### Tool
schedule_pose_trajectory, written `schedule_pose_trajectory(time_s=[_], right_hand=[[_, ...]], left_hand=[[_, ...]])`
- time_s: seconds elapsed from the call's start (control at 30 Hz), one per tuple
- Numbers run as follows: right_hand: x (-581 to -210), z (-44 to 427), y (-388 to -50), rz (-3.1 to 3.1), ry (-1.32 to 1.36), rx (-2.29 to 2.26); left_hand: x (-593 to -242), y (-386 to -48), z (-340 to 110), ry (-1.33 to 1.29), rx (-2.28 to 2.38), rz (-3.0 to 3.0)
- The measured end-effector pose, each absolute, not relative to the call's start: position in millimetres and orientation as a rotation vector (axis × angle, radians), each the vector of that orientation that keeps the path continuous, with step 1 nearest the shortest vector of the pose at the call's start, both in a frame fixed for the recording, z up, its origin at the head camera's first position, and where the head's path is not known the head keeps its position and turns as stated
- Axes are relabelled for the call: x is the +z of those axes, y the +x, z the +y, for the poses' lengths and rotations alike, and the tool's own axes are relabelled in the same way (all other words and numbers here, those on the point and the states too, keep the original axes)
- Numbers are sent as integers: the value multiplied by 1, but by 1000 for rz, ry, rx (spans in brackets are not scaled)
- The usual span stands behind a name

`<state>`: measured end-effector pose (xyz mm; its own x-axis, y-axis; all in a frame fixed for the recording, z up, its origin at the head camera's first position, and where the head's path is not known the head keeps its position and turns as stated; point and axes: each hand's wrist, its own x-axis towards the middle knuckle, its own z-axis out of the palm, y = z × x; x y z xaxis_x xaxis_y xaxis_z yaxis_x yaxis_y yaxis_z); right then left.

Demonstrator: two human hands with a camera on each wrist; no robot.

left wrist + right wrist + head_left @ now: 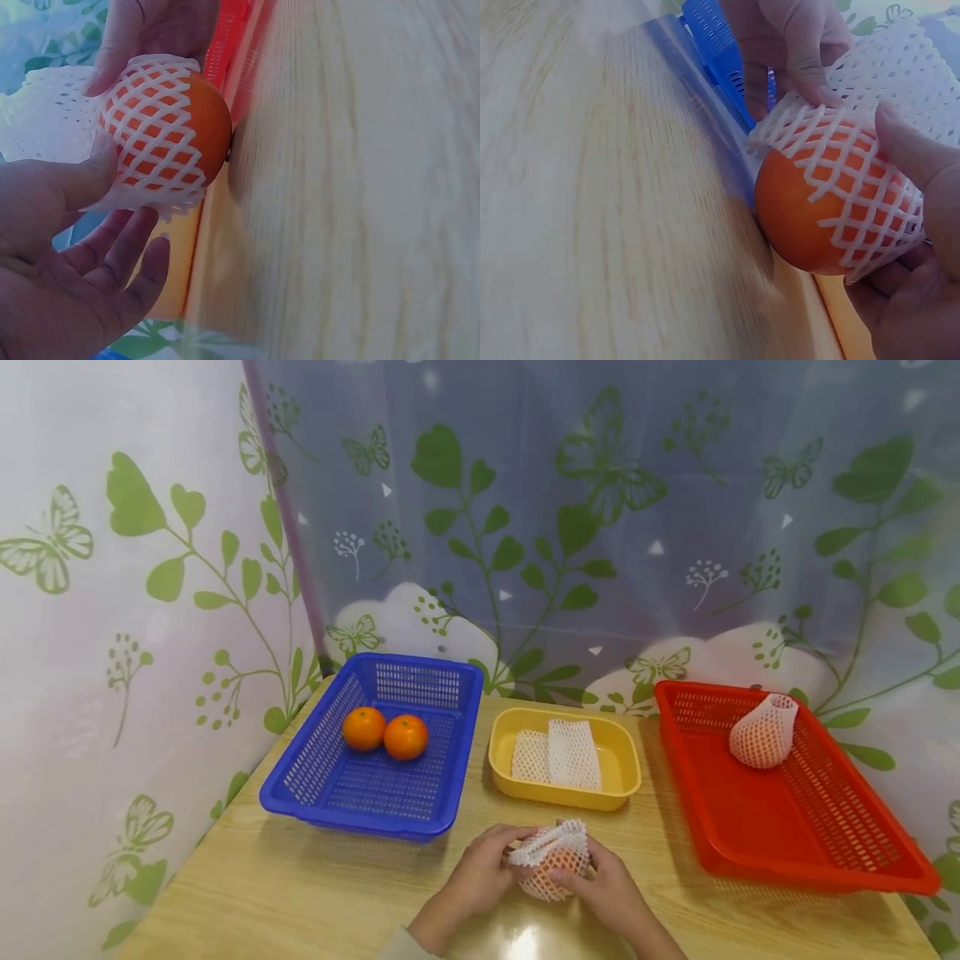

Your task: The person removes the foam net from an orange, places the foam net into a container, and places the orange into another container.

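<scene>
An orange point(795, 214), partly covered by a white foam fruit net point(154, 124), is held just over the table between both hands. One end of the orange is bare in the wrist views, while the loose end of the net is bunched up on the other side. My left hand point(483, 868) pinches the net between thumb and fingers at one side of the fruit. From the other side my right hand point(611, 889) grips the netted orange, thumb pressed on the mesh and fingers beneath. Parts of the right fingers are hidden behind the fruit.
A blue basket point(442, 814) on the left holds two bare oranges point(405, 737). Behind the hands, a yellow tray point(618, 760) contains flat foam nets point(573, 756). To the right stands a red basket point(757, 827) with one netted fruit point(761, 739) inside. A patterned curtain backs the table.
</scene>
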<state>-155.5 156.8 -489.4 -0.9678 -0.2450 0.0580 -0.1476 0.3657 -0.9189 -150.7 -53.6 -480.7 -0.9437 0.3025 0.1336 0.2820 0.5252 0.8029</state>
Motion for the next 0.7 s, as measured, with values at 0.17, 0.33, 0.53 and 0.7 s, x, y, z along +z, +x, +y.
schedule_pose_trajectory(time_s=[0.17, 0.33, 0.53, 0.7], right_hand=[[-488, 158, -158, 2565, -378, -1618], [-486, 158, -159, 2566, -374, -1628], [-484, 157, -158, 2562, -364, -1657], [-486, 155, -157, 2585, -425, -1700]], left_hand=[[-480, -150, -57, 536, 1482, 2622], [-480, -151, -58, 578, 1476, 2592], [-480, -151, -56, 581, 1484, 2575], [-479, -150, -56, 570, 1496, 2556]])
